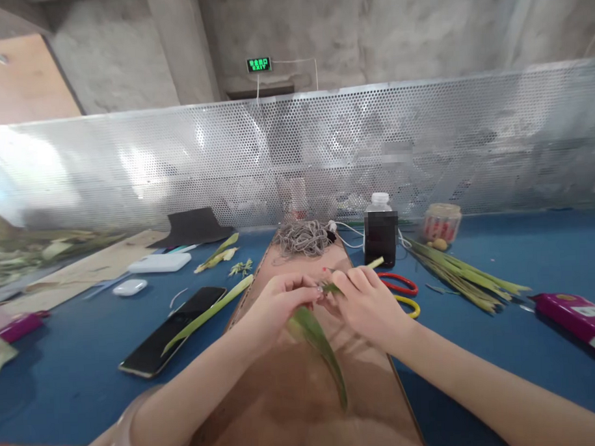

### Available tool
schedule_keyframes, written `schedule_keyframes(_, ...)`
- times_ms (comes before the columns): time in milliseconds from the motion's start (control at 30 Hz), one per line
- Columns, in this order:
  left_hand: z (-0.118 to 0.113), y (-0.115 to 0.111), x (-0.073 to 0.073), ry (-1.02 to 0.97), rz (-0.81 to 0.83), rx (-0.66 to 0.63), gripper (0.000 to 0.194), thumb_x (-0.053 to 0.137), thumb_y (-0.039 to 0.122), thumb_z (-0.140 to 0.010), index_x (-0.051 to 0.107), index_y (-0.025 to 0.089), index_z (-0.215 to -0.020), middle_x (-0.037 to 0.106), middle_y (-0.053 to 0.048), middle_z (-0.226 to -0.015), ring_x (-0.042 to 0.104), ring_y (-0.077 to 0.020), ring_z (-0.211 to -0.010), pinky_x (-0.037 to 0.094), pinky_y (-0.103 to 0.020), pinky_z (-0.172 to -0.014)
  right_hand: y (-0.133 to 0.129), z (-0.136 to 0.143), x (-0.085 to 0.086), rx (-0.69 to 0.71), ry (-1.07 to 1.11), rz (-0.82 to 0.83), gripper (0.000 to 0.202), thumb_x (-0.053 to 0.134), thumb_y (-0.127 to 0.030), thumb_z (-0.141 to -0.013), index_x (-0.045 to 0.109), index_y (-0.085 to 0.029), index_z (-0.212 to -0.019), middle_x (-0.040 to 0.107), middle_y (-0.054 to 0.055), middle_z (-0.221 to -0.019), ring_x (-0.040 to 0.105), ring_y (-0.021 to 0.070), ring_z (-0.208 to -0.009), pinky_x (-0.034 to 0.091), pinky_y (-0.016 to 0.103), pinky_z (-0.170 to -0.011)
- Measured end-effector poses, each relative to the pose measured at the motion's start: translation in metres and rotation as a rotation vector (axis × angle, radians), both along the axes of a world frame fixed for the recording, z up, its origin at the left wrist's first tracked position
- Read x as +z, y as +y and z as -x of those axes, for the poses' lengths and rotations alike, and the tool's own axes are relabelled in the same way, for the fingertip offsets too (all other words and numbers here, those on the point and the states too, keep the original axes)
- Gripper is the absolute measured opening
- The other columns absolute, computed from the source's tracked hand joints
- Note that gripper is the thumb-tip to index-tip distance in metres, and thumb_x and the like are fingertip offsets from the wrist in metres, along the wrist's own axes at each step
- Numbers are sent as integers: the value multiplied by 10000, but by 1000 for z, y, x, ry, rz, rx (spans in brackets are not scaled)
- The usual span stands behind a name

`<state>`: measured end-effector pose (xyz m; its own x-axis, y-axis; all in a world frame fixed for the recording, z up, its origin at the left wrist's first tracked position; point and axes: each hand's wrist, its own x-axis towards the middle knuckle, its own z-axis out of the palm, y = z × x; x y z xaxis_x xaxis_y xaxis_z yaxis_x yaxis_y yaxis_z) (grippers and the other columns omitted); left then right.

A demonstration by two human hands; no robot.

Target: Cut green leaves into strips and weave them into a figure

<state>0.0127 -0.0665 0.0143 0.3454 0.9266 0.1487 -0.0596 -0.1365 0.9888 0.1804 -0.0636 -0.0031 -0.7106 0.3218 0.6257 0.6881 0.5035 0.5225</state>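
Note:
Over a brown board (284,392), my left hand (285,298) and my right hand (371,305) meet, fingers pinched closed. Between them is a long green leaf (321,349); its pointed end hangs down and curves toward me. Fingers hide the part of the leaf being gripped. A pale green strip (376,263) shows beyond my right hand. Just right of that hand lie scissors with a red handle loop (400,284) and a yellow one; their blades are covered. A pale leaf strip (213,314) rests across a black phone (169,331), left of my left hand.
Grey cord (302,239) lies heaped at the board's far end. A white-capped bottle (380,199), a jar (441,223), leaf strips (465,276) and a magenta device (577,317) stand or lie rightward. A white earbud case (130,287) is at left. Perforated metal (202,161) closes off the back.

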Motion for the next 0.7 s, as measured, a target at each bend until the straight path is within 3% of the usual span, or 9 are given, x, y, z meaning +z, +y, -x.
schedule_keyframes(67,2,-1,3,144,-194,44,76,564,168,-697,589,143,-630,560,8,-647,476,-114,-628,354,-233,-620,-2,-1,4,55,55,67,162,467,-191,-800,620,-139,-793,542,135,-960,424,237,-779,365,380,-656)
schedule_keyframes(133,3,-3,5,277,-367,87,86,533,185,-730,565,152,-657,556,3,-678,477,-124,-644,352,-236,-612,-4,-4,10,198,180,178,155,459,-195,-774,594,-148,-715,528,130,-979,442,224,-771,382,385,-666)
schedule_keyframes(200,2,-4,5,362,-496,135,98,505,197,-758,539,163,-673,563,-12,-720,490,-138,-676,357,-242,-620,-6,-7,17,374,367,323,166,418,-158,-767,548,-153,-662,520,111,-917,461,190,-740,405,358,-655)
schedule_keyframes(267,1,-6,3,433,-613,172,106,485,191,-774,520,173,-675,576,-31,-759,510,-154,-721,368,-254,-654,-6,-9,23,450,568,439,203,377,-141,-802,512,-155,-651,511,86,-834,475,162,-716,417,323,-642)
schedule_keyframes(333,-1,-7,0,479,-728,187,107,466,166,-781,508,180,-684,586,-50,-801,527,-167,-772,379,-264,-693,-4,-9,27,372,677,507,224,400,-174,-834,520,-159,-646,514,63,-765,478,163,-733,413,317,-667)
schedule_keyframes(467,-5,-9,-3,522,-896,152,108,441,125,-791,492,184,-716,587,-76,-842,528,-175,-844,391,-275,-752,-1,-5,28,197,638,687,265,496,-307,-823,603,-188,-611,552,42,-779,458,186,-824,391,350,-762)
schedule_keyframes(567,-6,-10,-4,576,-947,157,94,444,127,-795,499,179,-740,588,-83,-837,523,-181,-838,396,-291,-760,1,-2,28,203,703,819,221,510,-322,-817,642,-212,-679,579,24,-848,469,183,-880,386,348,-792)
schedule_keyframes(700,-6,-9,-7,555,-978,185,103,447,101,-777,516,178,-769,590,-72,-827,526,-185,-833,401,-310,-767,3,-2,32,303,822,866,62,593,-215,-753,654,-211,-765,600,12,-864,507,167,-882,392,312,-787)
